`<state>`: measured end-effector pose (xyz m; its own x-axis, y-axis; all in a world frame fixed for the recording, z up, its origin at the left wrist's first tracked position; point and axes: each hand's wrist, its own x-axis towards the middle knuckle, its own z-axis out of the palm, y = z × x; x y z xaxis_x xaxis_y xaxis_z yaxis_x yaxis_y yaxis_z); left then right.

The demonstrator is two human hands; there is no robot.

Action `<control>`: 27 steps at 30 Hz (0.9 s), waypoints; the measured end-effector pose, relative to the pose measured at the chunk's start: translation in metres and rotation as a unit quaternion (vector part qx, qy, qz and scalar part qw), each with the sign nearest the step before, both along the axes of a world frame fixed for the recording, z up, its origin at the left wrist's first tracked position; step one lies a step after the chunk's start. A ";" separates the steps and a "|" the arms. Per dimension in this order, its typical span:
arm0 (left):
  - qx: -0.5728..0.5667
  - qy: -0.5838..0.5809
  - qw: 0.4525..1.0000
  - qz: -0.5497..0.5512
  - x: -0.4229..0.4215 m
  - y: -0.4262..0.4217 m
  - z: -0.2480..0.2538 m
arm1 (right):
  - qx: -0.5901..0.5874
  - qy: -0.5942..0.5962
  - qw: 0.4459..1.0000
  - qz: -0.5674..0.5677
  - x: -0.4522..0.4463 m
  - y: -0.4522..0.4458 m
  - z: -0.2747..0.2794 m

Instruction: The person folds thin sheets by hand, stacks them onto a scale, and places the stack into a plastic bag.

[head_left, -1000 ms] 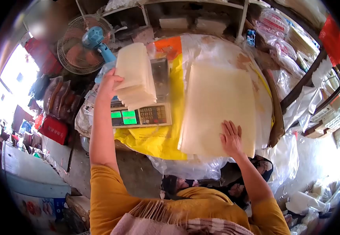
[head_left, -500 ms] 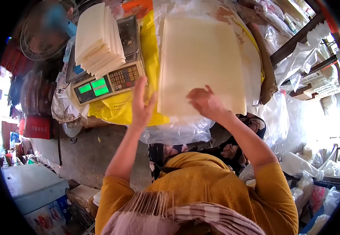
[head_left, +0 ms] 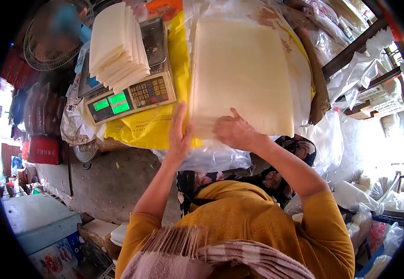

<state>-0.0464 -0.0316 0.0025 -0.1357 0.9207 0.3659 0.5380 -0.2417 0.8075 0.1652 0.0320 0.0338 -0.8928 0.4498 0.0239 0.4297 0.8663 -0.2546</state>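
A stack of thin, cream-coloured rectangular sheets [head_left: 241, 69] lies flat in front of me. My left hand [head_left: 180, 135] is open and upright on edge, its fingers stretched along the stack's near left side. Over the near edge of the stack, my right hand [head_left: 236, 132] rests with bent, slightly blurred fingers and one finger raised apart. I see nothing held in it, though its fingertips are partly hidden. The sheets' near left corner is blurred beside it.
Left of the stack, a digital scale [head_left: 134, 95] with green displays carries a bundle of folded cream sheets [head_left: 118, 46]. Yellow plastic [head_left: 137, 132] and clear plastic [head_left: 225, 156] lie underneath. A fan [head_left: 55, 35] stands at the far left. Plastic-covered shelving [head_left: 374, 88] is on the right.
My left hand has moved right and slightly nearer me, up to the stack's side. My right hand has slid left and nearer me, and the stack appears shifted slightly right.
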 end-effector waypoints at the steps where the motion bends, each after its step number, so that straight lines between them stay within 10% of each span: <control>1: 0.000 0.000 1.000 -0.001 0.001 0.000 0.000 | -0.002 -0.004 1.000 -0.001 0.000 0.000 0.000; 8: 0.037 0.018 0.999 -0.029 0.007 0.000 0.001 | 0.092 -0.026 0.995 0.013 -0.004 0.002 -0.011; 9: 0.041 0.062 0.997 0.004 0.011 0.000 0.001 | -0.031 0.064 0.993 -0.091 -0.003 0.003 -0.006; 13: -0.018 0.324 0.946 0.003 0.020 0.001 0.008 | -0.266 0.442 0.780 -0.354 0.023 0.046 0.001; 14: -0.052 0.408 0.911 -0.031 0.020 0.004 0.011 | -0.358 0.390 0.770 -0.357 0.044 0.055 0.008; 19: -0.098 0.285 0.934 -0.190 0.049 0.053 0.000 | -0.046 0.075 0.976 -0.199 0.035 0.003 0.017; 23: -0.111 0.371 0.911 -0.141 0.066 0.057 0.002 | 0.301 -0.227 0.920 -0.110 0.074 0.042 -0.028; 25: -0.129 0.375 0.905 -0.155 0.066 0.059 0.008 | -0.179 0.153 0.893 -0.383 0.093 0.097 0.040; 27: -0.140 0.379 0.902 -0.152 0.068 0.061 0.007 | 0.049 0.213 0.901 -0.374 0.136 0.162 0.105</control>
<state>0.0215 0.0293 0.0090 0.3302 0.9439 -0.0050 0.9045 -0.3149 0.2875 0.3015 0.1940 0.1387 -0.2409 0.8993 0.3650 0.7836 0.4021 -0.4735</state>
